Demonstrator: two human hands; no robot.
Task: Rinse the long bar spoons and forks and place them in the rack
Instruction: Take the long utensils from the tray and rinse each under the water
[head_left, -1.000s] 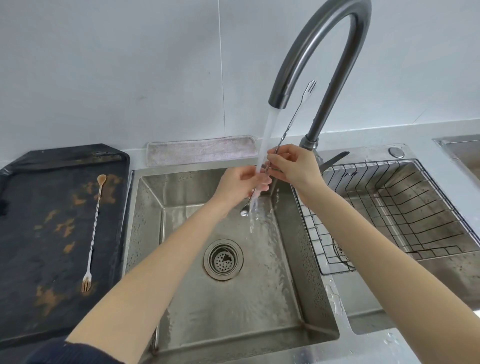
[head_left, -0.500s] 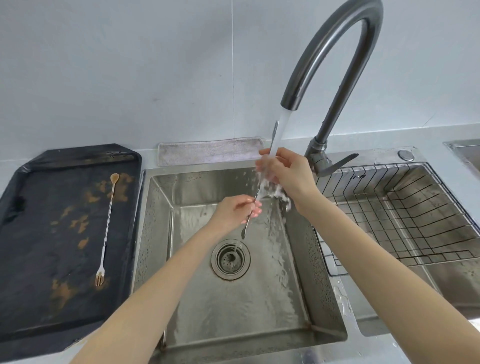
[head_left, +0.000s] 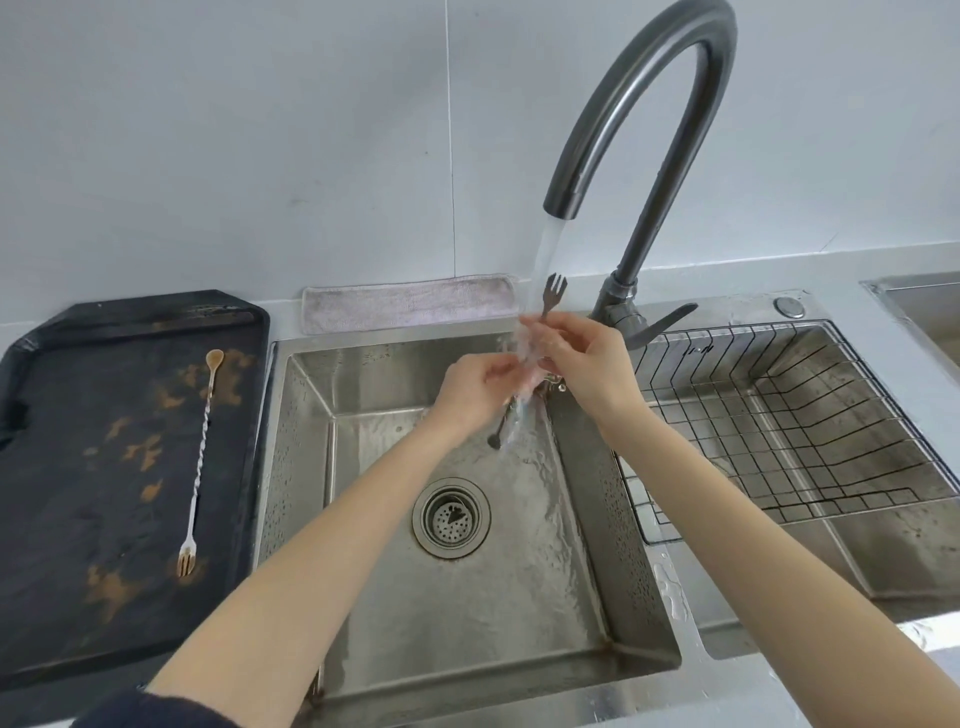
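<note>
Leftmost: tray (head_left: 62, 415), dark, stained with rust-coloured patches, lying on the desk beside the sink. One dirty spoon (head_left: 200, 457) lies lengthwise on it, bowl end far, fork end near, twisted shaft; judged to be parked there awaiting its turn under the tap.

Centre-left: cloth (head_left: 410, 306), grey, flat along the sink's back edge against the wall; likely there to catch splash.

Centre: sink (head_left: 311, 519), steel, wet, drain open. Left hand (head_left: 470, 387) over the basin, its grip closed round the lower shaft of the held spoon (head_left: 553, 291), just above the small bowl that hangs below it. Water runs from the faucet (head_left: 644, 156) straight over both hands, so the shaft is washed while the fingers rub it.

Centre-right: right hand (head_left: 587, 358), grip pinched shut on the upper shaft, fork tines standing upright just beside the stream. Held near-vertical, judged so that water sheets down the whole length.

Right: rack (head_left: 779, 415), black wire, seated in the second basin; nothing visible in it, so no piece is yet placed.

Change from half a second ago: the tines now stand clear above the right hand, where only a thin tip showed; the left hand has risen closer to the right. Tray and dirty spoon lie as they did.
</note>
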